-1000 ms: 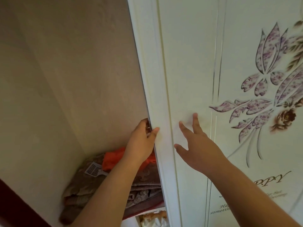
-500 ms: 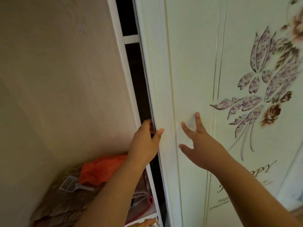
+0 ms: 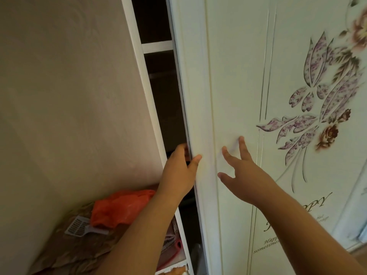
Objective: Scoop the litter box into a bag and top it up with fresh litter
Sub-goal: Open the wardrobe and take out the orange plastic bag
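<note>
My left hand (image 3: 179, 171) grips the sliding wardrobe door (image 3: 234, 76) edge; my right hand (image 3: 241, 175) presses flat, fingers spread. Slide evenly. The scoop (image 3: 83, 228) and orange bag (image 3: 121, 207), probably plastic, lie lower left.

1 view only: head camera, wide-angle. Faces forward, slightly down, close to white wardrobe door (image 3: 238, 76). Beige wall (image 3: 69, 96) fills left side of frame.

cream door (image 3: 238, 76) with purple-and-brown flowers, orange bag (image 3: 119, 209), pale blue slotted scoop (image 3: 83, 228).
</note>
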